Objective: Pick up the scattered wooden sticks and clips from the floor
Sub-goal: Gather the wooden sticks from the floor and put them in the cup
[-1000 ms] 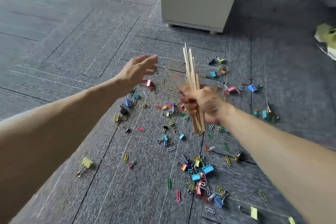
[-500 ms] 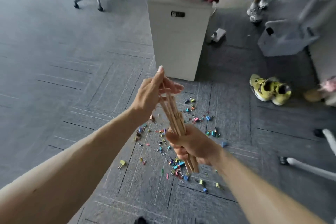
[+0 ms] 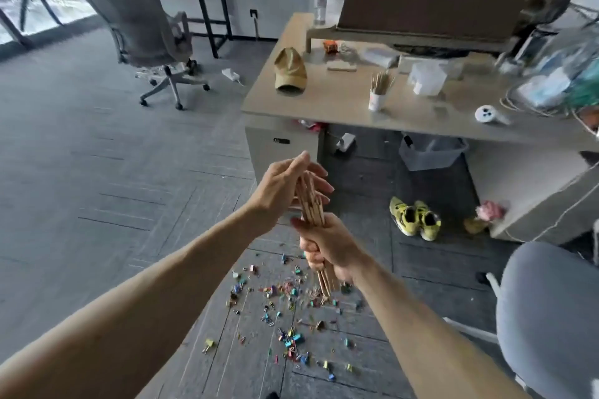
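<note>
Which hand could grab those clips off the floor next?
Probably the left hand: its fingers are straight and hold nothing, only touching the sticks. The right hand grips them as a bundle.

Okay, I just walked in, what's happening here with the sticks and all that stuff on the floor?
A person is tidying up a spill. Their right hand grips a bundle of wooden sticks around its middle, while the left hand rests straight-fingered against the bundle's upper ends, apparently evening them up. Many coloured clips lie scattered on the grey carpet below the hands, not yet picked up.
</note>
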Demonstrator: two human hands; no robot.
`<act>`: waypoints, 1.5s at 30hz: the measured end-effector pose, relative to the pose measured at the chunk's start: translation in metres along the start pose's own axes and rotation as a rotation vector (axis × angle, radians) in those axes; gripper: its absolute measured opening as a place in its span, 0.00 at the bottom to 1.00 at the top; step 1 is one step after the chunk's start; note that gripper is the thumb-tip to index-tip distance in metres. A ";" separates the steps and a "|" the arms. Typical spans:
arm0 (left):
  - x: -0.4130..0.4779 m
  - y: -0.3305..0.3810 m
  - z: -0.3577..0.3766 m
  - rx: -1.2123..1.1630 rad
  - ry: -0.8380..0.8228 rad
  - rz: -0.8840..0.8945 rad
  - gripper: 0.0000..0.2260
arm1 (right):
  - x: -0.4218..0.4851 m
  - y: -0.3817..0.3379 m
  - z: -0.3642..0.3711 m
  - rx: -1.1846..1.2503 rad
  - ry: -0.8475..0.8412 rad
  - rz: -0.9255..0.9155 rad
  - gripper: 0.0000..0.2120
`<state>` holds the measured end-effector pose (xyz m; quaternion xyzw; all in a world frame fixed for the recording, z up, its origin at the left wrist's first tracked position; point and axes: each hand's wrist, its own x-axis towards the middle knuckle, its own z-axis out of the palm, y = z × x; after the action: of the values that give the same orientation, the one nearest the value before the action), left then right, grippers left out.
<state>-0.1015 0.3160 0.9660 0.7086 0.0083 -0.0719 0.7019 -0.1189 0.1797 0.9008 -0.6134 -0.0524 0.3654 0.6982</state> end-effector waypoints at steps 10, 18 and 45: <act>0.056 0.027 0.013 -0.157 -0.112 -0.003 0.18 | 0.001 -0.069 -0.028 0.043 0.198 -0.122 0.12; 0.076 -0.042 0.079 -0.762 0.116 -0.321 0.29 | 0.010 -0.116 -0.087 0.546 0.486 -0.444 0.19; 0.309 -0.012 0.295 -1.067 0.413 -0.322 0.18 | 0.069 -0.206 -0.402 0.559 0.502 -0.496 0.23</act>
<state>0.1764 -0.0054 0.9176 0.2471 0.2870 -0.0239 0.9252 0.2328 -0.1051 0.9623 -0.4398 0.0739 0.0268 0.8946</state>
